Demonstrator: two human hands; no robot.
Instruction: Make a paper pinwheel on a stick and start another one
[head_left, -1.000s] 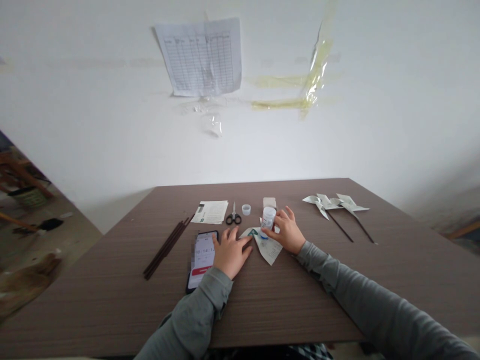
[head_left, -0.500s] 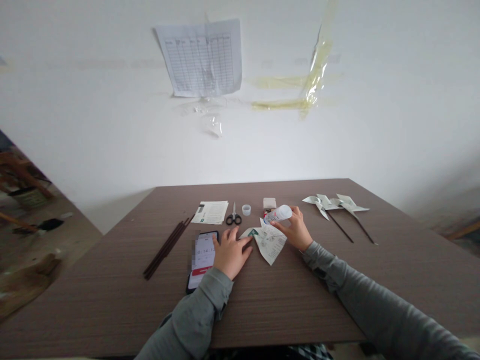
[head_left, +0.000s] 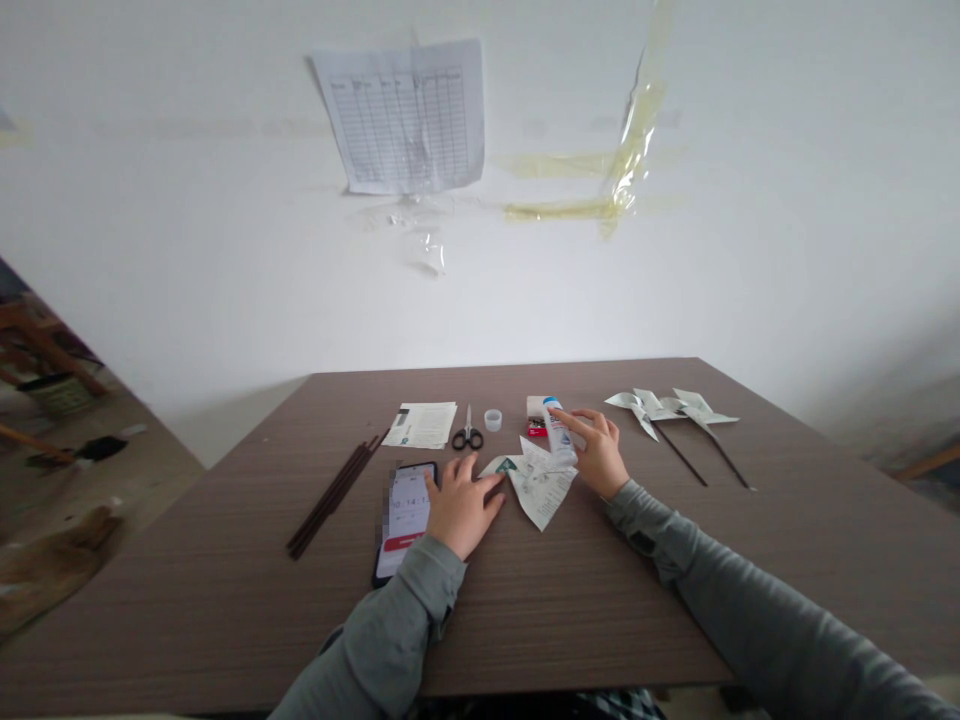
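My left hand (head_left: 463, 503) lies with its fingers spread on the table, beside the phone. Its fingertips reach the left tip of a paper pinwheel (head_left: 541, 490), a printed sheet with its points folded in. In my right hand (head_left: 598, 455) is a small white glue bottle (head_left: 559, 440) with a blue top, held nearly upright over the pinwheel's back right part. Whether its base rests on the paper, I cannot tell. Behind the bottle sits a small red and white box (head_left: 535, 412), partly hidden.
A phone (head_left: 405, 520) lies left, past it dark brown sticks (head_left: 334, 500). Farther back are printed papers (head_left: 424, 424), black-handled scissors (head_left: 467, 436) and a small clear cup (head_left: 493, 420). Two pinwheels on sticks (head_left: 679, 455) lie at the right. The wall (head_left: 525, 310) rises behind the table.
The glue bottle has swung from tipped, blue end low at the left, to nearly upright with the blue top up. My right fingers have shifted along it. My left hand has stayed still.
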